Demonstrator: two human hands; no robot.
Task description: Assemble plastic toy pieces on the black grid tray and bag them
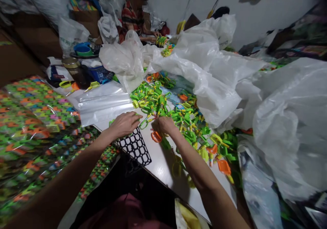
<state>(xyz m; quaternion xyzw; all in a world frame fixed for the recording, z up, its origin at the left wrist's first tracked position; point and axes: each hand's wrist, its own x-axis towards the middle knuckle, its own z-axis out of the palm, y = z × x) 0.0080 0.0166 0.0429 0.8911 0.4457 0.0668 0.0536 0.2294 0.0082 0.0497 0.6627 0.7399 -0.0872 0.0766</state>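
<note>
My left hand (125,123) is over the far end of a black plastic grid tray (138,147), fingers stretched to the right and slightly bent. Bits of green plastic show beside its fingertips and under the palm. My right hand (165,124) reaches to the near edge of a heap of small green plastic toy pieces (153,97). Its fingers are bent together and point down; what they pinch is hidden. A green ring-shaped piece (143,124) lies between the hands. Just below my right hand is an orange ring-shaped piece (156,137).
Clear plastic sheets (104,103) lie left of the heap. Large white plastic bags (204,69) stand behind and right. At left are packed colourful toys (33,120), a lidded jar (75,72) and a blue basket (100,74). Another person (135,17) sits at the back, handling similar pieces.
</note>
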